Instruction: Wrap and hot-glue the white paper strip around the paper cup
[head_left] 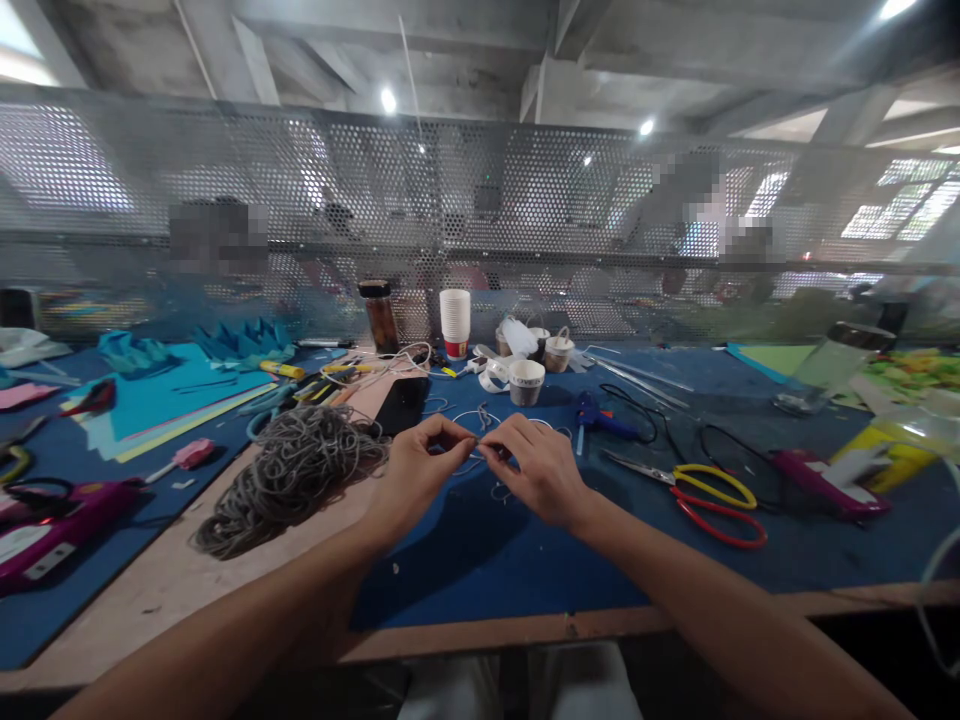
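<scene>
Over the blue mat, my left hand and my right hand meet fingertip to fingertip. Both are closed in a pinch. Whatever lies between the fingertips is too small to make out. Just behind them is a thin white ring or loop, partly hidden by my fingers, with a short bit of grey cord by it. A large tangled bundle of grey cord lies left of my left hand. Scissors with yellow and red handles rest open to the right of my right hand.
Behind my hands stand a small lettered cup, stacked paper cups and a dark-lidded jar. A blue glue gun trails a black cable. Purple power strips lie at both sides. A perforated metal screen borders the back.
</scene>
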